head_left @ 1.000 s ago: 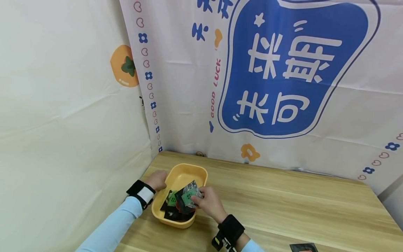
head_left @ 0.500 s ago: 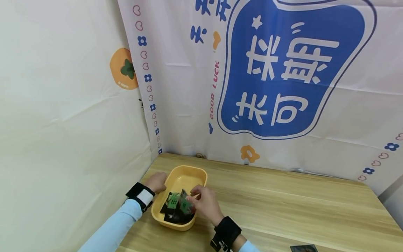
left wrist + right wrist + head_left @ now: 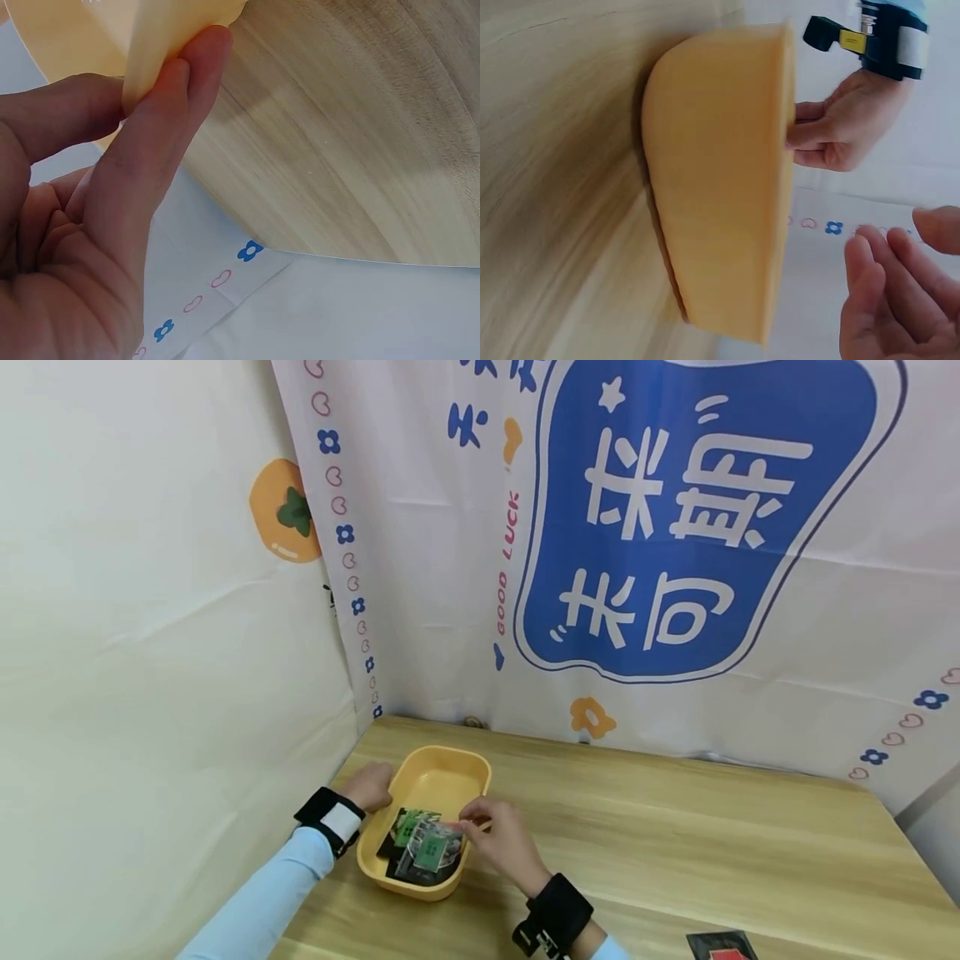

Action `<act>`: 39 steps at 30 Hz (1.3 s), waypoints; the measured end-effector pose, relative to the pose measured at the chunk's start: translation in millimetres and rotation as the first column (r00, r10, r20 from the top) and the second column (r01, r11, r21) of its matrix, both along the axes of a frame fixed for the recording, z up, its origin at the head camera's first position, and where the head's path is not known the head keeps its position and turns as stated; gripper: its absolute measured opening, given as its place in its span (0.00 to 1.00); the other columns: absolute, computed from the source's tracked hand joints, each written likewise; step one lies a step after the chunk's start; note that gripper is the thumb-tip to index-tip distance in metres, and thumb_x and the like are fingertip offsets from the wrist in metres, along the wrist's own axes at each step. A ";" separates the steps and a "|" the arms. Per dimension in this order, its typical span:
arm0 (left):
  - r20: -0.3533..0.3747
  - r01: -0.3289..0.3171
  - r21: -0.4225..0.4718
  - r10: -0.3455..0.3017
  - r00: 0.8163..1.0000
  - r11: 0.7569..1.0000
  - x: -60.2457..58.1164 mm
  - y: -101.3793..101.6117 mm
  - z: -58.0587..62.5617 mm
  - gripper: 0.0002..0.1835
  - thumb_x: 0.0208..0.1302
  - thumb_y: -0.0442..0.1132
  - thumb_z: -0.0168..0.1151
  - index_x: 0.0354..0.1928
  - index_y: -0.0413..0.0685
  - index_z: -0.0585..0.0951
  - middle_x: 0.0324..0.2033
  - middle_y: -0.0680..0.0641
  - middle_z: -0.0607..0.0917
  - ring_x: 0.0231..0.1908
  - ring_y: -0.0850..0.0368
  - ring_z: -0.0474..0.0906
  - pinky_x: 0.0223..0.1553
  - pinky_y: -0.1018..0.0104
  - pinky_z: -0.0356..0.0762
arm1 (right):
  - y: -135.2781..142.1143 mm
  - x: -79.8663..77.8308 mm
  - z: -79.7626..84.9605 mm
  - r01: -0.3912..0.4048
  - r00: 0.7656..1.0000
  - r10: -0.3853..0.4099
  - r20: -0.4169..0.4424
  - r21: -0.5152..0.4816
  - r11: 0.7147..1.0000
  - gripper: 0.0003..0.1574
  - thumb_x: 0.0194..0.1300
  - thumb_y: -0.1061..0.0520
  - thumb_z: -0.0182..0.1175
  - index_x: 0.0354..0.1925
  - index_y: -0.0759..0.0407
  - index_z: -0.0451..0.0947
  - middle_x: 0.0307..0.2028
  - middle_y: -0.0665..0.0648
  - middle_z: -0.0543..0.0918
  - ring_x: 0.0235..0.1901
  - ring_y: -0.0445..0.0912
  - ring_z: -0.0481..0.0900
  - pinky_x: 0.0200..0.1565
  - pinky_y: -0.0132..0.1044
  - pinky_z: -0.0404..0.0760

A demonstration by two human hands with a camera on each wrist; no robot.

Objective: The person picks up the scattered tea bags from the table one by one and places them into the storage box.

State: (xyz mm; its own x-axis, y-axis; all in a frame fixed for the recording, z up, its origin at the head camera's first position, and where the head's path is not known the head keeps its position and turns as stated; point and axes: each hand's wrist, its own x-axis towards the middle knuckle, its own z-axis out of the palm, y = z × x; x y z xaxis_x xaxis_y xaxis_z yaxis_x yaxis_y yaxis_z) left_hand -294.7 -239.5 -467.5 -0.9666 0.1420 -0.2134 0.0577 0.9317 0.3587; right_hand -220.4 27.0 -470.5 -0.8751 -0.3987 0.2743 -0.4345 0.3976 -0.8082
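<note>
A yellow plastic bin (image 3: 431, 781) stands on the wooden table, holding several dark flat packets with green labels. My left hand (image 3: 369, 787) pinches the bin's left rim between thumb and fingers, as the left wrist view shows close up. The uppermost packet (image 3: 431, 850) lies in the near half of the bin, its green label facing up. Over the bin's right rim is my right hand (image 3: 504, 843), fingers loosely bent. In the right wrist view its thumb and fingers stand apart with nothing seen between them.
Another dark packet (image 3: 722, 945) with a red label lies on the table (image 3: 675, 835) at the near right. A white wall sheet (image 3: 172, 693) borders the left side, and a printed cloth (image 3: 450, 610) hangs behind the table.
My right hand has let go of a packet it held over the bin, and the packet now lies on the others. My left hand has stayed on the rim.
</note>
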 end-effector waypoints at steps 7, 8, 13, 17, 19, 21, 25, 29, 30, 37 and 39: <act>-0.018 0.009 0.030 -0.008 1.000 1.000 -1.0 -2.4 -0.8 0.11 0.51 0.19 0.57 0.21 0.42 0.74 0.13 0.51 0.70 0.14 0.60 0.68 0.16 0.73 0.65 | 31.5 12.7 15.2 -0.033 0.999 0.033 0.039 -0.001 0.999 0.07 0.68 0.59 0.61 0.43 0.55 0.84 0.39 0.55 0.88 0.38 0.42 0.84 0.41 0.31 0.82; -0.018 0.009 0.024 -0.008 1.000 1.000 -1.7 -2.2 -1.0 0.11 0.51 0.20 0.57 0.22 0.42 0.74 0.13 0.51 0.70 0.14 0.60 0.68 0.16 0.73 0.64 | 38.1 15.5 17.3 -0.027 0.999 0.027 0.044 0.000 1.000 0.07 0.68 0.58 0.61 0.43 0.55 0.84 0.40 0.55 0.88 0.39 0.42 0.85 0.41 0.31 0.82; -0.013 0.015 0.006 -0.015 1.000 1.000 -6.4 0.3 -2.2 0.10 0.53 0.21 0.57 0.22 0.42 0.73 0.14 0.51 0.69 0.14 0.59 0.68 0.16 0.73 0.64 | 74.3 31.0 24.8 0.021 0.997 -0.023 0.067 0.036 0.999 0.10 0.69 0.57 0.60 0.48 0.54 0.83 0.44 0.55 0.87 0.43 0.44 0.84 0.45 0.32 0.82; -0.008 0.002 0.017 -0.002 1.000 1.000 -7.2 -0.1 -3.4 0.11 0.53 0.20 0.58 0.22 0.42 0.73 0.14 0.51 0.70 0.15 0.59 0.69 0.16 0.72 0.66 | 99.8 40.5 25.1 0.059 0.994 -0.065 0.086 0.073 0.996 0.14 0.70 0.56 0.60 0.52 0.53 0.81 0.48 0.55 0.86 0.47 0.45 0.84 0.49 0.32 0.81; -0.002 0.004 0.016 -0.004 1.000 1.000 -6.6 0.2 -3.0 0.11 0.54 0.21 0.58 0.23 0.42 0.73 0.15 0.50 0.70 0.15 0.59 0.69 0.17 0.72 0.66 | 112.2 45.9 25.5 0.075 0.991 -0.084 0.102 0.085 0.994 0.16 0.70 0.56 0.60 0.55 0.53 0.79 0.49 0.55 0.85 0.48 0.46 0.83 0.50 0.32 0.81; -0.001 0.017 0.016 -0.017 1.000 1.000 -5.5 0.2 -2.2 0.10 0.54 0.21 0.58 0.24 0.42 0.74 0.15 0.50 0.71 0.16 0.58 0.70 0.18 0.72 0.67 | 124.0 50.6 26.6 0.093 0.989 -0.104 0.106 0.099 0.991 0.17 0.70 0.57 0.60 0.56 0.54 0.79 0.50 0.54 0.85 0.49 0.46 0.83 0.51 0.32 0.81; -0.005 0.017 0.000 -0.017 1.000 1.000 -4.1 -2.1 0.0 0.10 0.54 0.21 0.58 0.23 0.41 0.73 0.15 0.50 0.70 0.16 0.58 0.69 0.18 0.71 0.66 | 147.1 56.4 28.3 0.126 0.984 -0.141 0.109 0.134 0.983 0.18 0.69 0.56 0.61 0.56 0.54 0.78 0.51 0.54 0.84 0.49 0.47 0.83 0.51 0.32 0.80; -0.013 0.011 -0.013 -0.011 1.000 1.000 -4.7 -3.3 1.3 0.11 0.53 0.21 0.57 0.21 0.42 0.71 0.14 0.51 0.69 0.15 0.59 0.68 0.17 0.72 0.65 | 172.5 58.1 28.3 0.167 0.976 -0.187 0.110 0.166 0.972 0.20 0.66 0.57 0.63 0.57 0.54 0.78 0.52 0.54 0.85 0.50 0.49 0.83 0.49 0.31 0.81; -0.014 0.013 -0.010 -0.013 1.000 1.000 -4.8 -2.8 1.3 0.12 0.53 0.21 0.57 0.21 0.42 0.71 0.14 0.51 0.69 0.14 0.59 0.68 0.17 0.72 0.64 | 179.7 58.9 27.8 0.181 0.974 -0.202 0.107 0.176 0.968 0.20 0.66 0.57 0.64 0.56 0.55 0.78 0.52 0.55 0.85 0.50 0.49 0.84 0.49 0.31 0.82; -0.021 0.038 0.002 -0.038 0.999 0.999 -4.7 2.3 -1.6 0.12 0.53 0.21 0.57 0.19 0.43 0.72 0.13 0.52 0.68 0.14 0.60 0.67 0.17 0.73 0.64 | 228.6 67.4 19.3 0.272 0.943 -0.309 0.120 0.253 0.929 0.24 0.62 0.62 0.66 0.57 0.55 0.78 0.53 0.56 0.85 0.52 0.52 0.83 0.48 0.34 0.83; -0.025 0.044 0.006 -0.043 0.999 0.999 -4.9 3.8 -1.1 0.12 0.52 0.21 0.57 0.19 0.43 0.72 0.12 0.52 0.67 0.14 0.60 0.66 0.16 0.73 0.64 | 242.3 69.9 17.1 0.268 0.941 -0.313 0.128 0.286 0.920 0.25 0.61 0.63 0.66 0.58 0.56 0.78 0.54 0.58 0.84 0.53 0.54 0.82 0.48 0.37 0.83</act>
